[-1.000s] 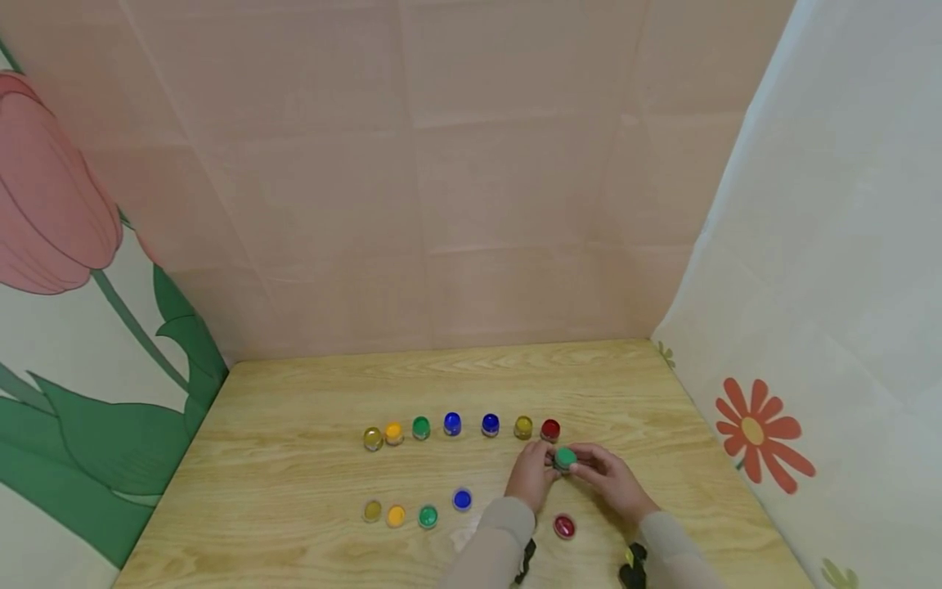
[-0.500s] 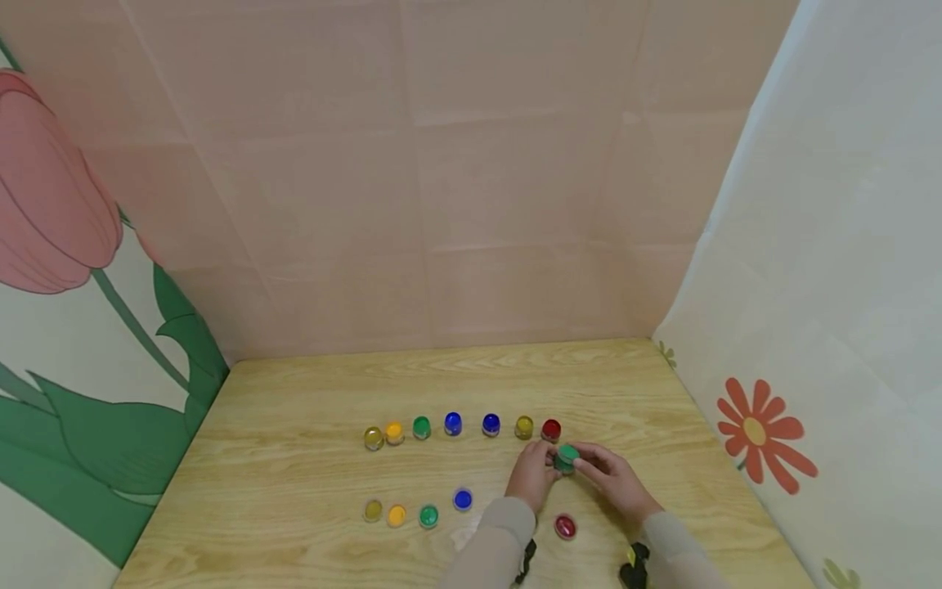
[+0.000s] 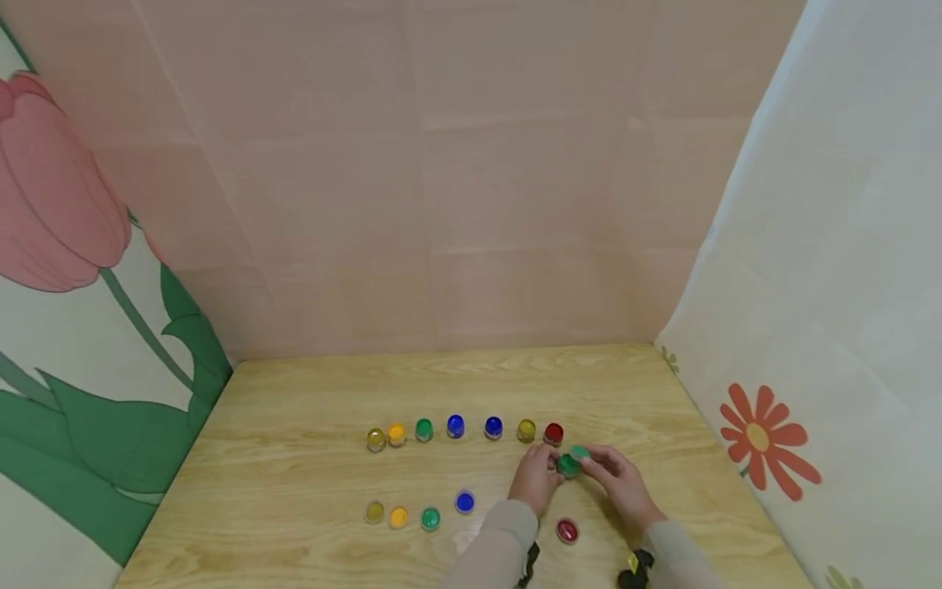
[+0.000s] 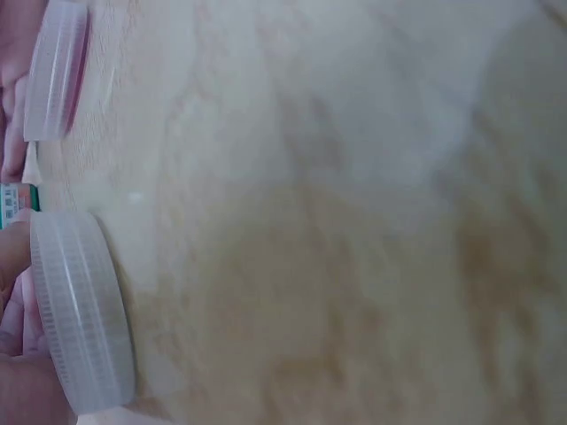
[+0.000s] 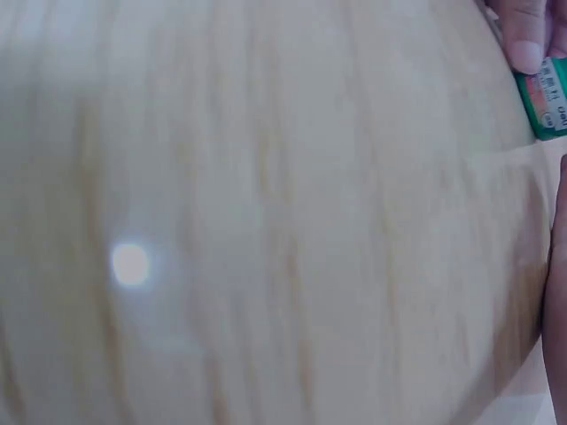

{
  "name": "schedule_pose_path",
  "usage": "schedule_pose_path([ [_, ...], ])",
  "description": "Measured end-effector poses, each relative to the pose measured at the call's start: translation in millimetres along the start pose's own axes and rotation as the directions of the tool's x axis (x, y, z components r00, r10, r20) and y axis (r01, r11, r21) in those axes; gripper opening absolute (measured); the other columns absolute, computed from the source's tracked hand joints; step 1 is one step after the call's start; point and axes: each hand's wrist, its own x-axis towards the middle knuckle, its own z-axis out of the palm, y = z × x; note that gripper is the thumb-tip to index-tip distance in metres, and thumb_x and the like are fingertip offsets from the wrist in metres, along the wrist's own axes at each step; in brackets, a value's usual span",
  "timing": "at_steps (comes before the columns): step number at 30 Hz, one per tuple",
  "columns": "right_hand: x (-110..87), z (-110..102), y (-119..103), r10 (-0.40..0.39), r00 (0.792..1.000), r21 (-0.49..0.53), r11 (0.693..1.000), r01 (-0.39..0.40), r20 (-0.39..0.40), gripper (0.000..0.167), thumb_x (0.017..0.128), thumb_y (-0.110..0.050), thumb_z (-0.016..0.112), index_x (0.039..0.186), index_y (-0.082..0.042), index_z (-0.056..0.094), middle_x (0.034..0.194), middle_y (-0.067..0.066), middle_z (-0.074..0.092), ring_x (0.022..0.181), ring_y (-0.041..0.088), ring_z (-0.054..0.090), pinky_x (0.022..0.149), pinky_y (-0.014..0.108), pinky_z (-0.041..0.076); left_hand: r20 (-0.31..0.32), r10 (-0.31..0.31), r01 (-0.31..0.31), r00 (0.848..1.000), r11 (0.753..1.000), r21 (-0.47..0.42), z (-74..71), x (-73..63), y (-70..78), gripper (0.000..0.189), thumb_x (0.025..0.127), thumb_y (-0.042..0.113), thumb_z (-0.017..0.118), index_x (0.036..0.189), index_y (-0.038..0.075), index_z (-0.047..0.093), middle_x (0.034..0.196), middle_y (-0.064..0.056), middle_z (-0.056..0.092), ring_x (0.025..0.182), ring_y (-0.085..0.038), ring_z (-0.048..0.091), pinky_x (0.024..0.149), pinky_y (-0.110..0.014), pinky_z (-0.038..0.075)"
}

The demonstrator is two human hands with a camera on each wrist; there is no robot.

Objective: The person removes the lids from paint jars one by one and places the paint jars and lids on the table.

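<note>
In the head view my left hand (image 3: pixel 536 478) holds a small jar of green paint (image 3: pixel 567 467) low over the table, near the right end of a row of paint jars. My right hand (image 3: pixel 621 487) pinches a green lid (image 3: pixel 580 452), tilted and apart from the jar, above its right side. The right wrist view shows fingers on the jar's printed label (image 5: pixel 545 102). Two ridged, translucent lids stand out in the left wrist view: a whitish lid (image 4: pixel 84 310) and a reddish lid (image 4: pixel 58 71).
Behind the hands, paint jars in yellow (image 3: pixel 376 440), orange (image 3: pixel 396 433), green (image 3: pixel 423 429), blue (image 3: pixel 455 426) and red (image 3: pixel 553 433) line the wooden table (image 3: pixel 309 474). Nearer lie lids: orange (image 3: pixel 398 517), green (image 3: pixel 430 519), blue (image 3: pixel 464 502), red (image 3: pixel 567 531).
The green lid, which sat on the jar, has come up and off to the right in the right hand, exposing the green paint. The left hand keeps its hold on the jar.
</note>
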Motion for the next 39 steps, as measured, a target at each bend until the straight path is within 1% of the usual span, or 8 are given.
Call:
schedule_pose_path([
  [6, -11.5, -6.5, -1.3, 0.034, 0.998, 0.05, 0.998, -0.031, -0.055, 0.043, 0.096, -0.026, 0.073, 0.125, 0.002, 0.058, 0.127, 0.011, 0.065, 0.105, 0.005, 0.063, 0.09, 0.021, 0.052, -0.034, 0.051, -0.05, 0.998, 0.999, 0.009, 8.8, -0.2, -2.6, 0.027, 0.086, 0.006, 0.079, 0.107, 0.012, 0.063, 0.096, 0.005, 0.057, 0.088, -0.006, 0.056, 0.082, -0.024, 0.052],
  [10, -25.5, -12.9, -4.1, 0.047, 0.998, 0.024, 0.999, -0.046, -0.051, 0.036, 0.093, -0.016, 0.075, 0.117, 0.004, 0.056, 0.121, 0.014, 0.069, 0.1, 0.005, 0.065, 0.086, 0.021, 0.053, -0.034, -0.002, 0.003, 0.999, 1.0, 0.016, 12.2, 0.5, -0.2, 0.028, 0.086, 0.009, 0.079, 0.107, 0.014, 0.063, 0.096, 0.007, 0.056, 0.089, -0.006, 0.054, 0.083, -0.025, 0.052],
  [15, -43.1, -22.5, -2.5, 0.027, 0.998, -0.014, 1.0, -0.026, 0.05, 0.033, 0.093, -0.007, 0.073, 0.114, 0.007, 0.053, 0.117, 0.022, 0.066, 0.096, 0.012, 0.068, 0.083, 0.025, 0.056, -0.047, -0.087, 0.088, 0.995, 0.996, 0.017, 20.3, -0.9, 6.0, 0.025, 0.087, 0.012, 0.079, 0.104, 0.017, 0.062, 0.097, 0.008, 0.056, 0.092, -0.009, 0.056, 0.084, -0.029, 0.053],
  [19, -51.2, -25.4, -3.4, -0.047, 0.986, -0.101, 0.993, 0.064, 0.158, 0.033, 0.089, -0.007, 0.077, 0.112, 0.006, 0.056, 0.111, 0.022, 0.065, 0.091, 0.014, 0.069, 0.079, 0.027, 0.057, -0.135, -0.059, 0.067, 0.989, 0.996, 0.056, 29.7, -1.4, 5.2, 0.023, 0.087, 0.013, 0.08, 0.099, 0.017, 0.06, 0.093, 0.006, 0.054, 0.09, -0.012, 0.057, 0.081, -0.03, 0.053],
  [22, -56.1, -24.5, -8.1, -0.108, 0.964, -0.204, 0.966, 0.159, 0.242, 0.032, 0.086, -0.009, 0.08, 0.107, 0.002, 0.059, 0.103, 0.017, 0.066, 0.086, 0.013, 0.067, 0.074, 0.026, 0.057, -0.219, -0.016, 0.039, 0.976, 0.994, 0.102, 34.0, -0.9, 6.6, 0.025, 0.085, 0.012, 0.082, 0.093, 0.016, 0.058, 0.087, 0.005, 0.052, 0.085, -0.015, 0.056, 0.076, -0.032, 0.052],
  [28, -64.6, -24.6, -14.2, -0.113, 0.918, -0.403, 0.873, 0.275, 0.381, 0.025, 0.084, -0.018, 0.083, 0.1, -0.007, 0.068, 0.092, 0.003, 0.064, 0.08, 0.008, 0.06, 0.067, 0.023, 0.052, -0.294, -0.049, 0.106, 0.955, 0.978, 0.182, 37.3, -0.1, 15.9, 0.028, 0.083, 0.019, 0.084, 0.083, 0.017, 0.056, 0.081, 0.004, 0.049, 0.079, -0.018, 0.052, 0.071, -0.034, 0.049],
  [34, -69.6, -19.6, -23.1, -0.062, 0.914, -0.473, 0.841, 0.264, 0.401, 0.026, 0.083, -0.022, 0.084, 0.098, -0.006, 0.07, 0.089, 0.004, 0.06, 0.078, 0.014, 0.056, 0.064, 0.024, 0.049, -0.309, -0.093, 0.178, 0.946, 0.949, 0.259, 36.4, 3.7, 24.5, 0.028, 0.086, 0.028, 0.081, 0.075, 0.02, 0.057, 0.079, 0.003, 0.048, 0.078, -0.019, 0.05, 0.069, -0.036, 0.046],
  [39, -71.7, -14.4, -31.0, -0.053, 0.91, -0.51, 0.814, 0.277, 0.41, 0.026, 0.084, -0.022, 0.084, 0.098, -0.006, 0.07, 0.087, 0.003, 0.056, 0.075, 0.013, 0.052, 0.061, 0.023, 0.047, -0.334, -0.148, 0.239, 0.931, 0.938, 0.251, 37.5, 8.8, 29.1, 0.027, 0.085, 0.031, 0.08, 0.072, 0.022, 0.059, 0.081, 0.0, 0.053, 0.081, -0.023, 0.053, 0.072, -0.04, 0.047],
])
